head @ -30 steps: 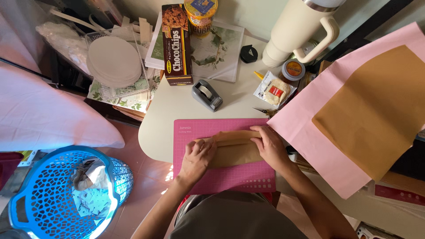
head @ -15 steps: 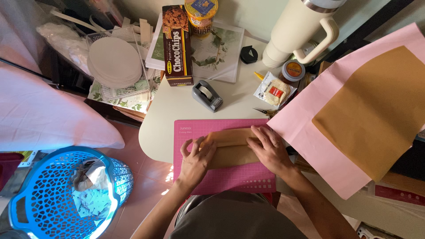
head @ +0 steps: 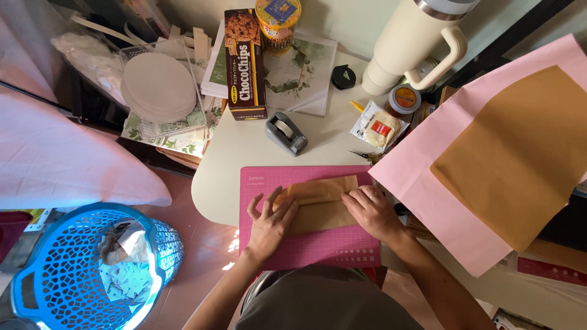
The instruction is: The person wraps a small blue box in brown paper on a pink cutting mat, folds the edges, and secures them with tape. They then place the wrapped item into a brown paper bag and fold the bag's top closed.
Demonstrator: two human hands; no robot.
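Note:
A folded piece of brown kraft paper [head: 321, 201] lies on a pink cutting mat [head: 318, 250] at the near edge of a cream table. My left hand [head: 269, 223] rests flat on the paper's left end with the fingers spread. At the paper's right end my right hand [head: 370, 211] presses down with its fingers on the fold. Neither hand grips anything; both lie on the paper.
A grey tape dispenser [head: 285, 133] sits just beyond the mat. Behind it stand a cookie box [head: 245, 61], a cream tumbler [head: 416, 43] and a small snack packet [head: 378, 127]. Large pink and brown sheets [head: 513, 159] overhang the right. A blue basket [head: 85, 269] stands on the floor left.
Both hands have slid slightly along the brown paper, the left one spreading its fingers flatter over the left end. The paper stays on the mat.

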